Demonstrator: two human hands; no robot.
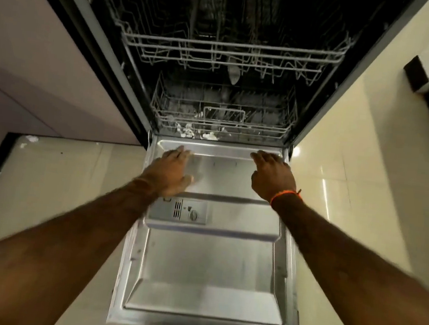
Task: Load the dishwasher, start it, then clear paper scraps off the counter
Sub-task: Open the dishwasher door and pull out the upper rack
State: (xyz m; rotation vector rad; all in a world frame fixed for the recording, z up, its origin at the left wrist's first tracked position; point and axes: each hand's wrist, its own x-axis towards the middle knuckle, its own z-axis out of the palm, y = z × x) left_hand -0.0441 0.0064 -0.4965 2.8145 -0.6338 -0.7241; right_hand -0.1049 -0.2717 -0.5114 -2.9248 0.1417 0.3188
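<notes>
Dishwasher door (207, 267), the shiny flat metal one, lies wide open and flat in front of you. Your left hand (172, 171) is over the far end of the door, fingers straight and spread, holding nothing. Your right hand (272, 176), with an orange wrist band (285, 196), is over the far right corner of the door, fingers loose, holding nothing. Past the door sit the grey wire bottom rack (221, 120) and the grey wire top rack (230, 52). A small grey soap box (179, 210) sits on the door near your left wrist.
</notes>
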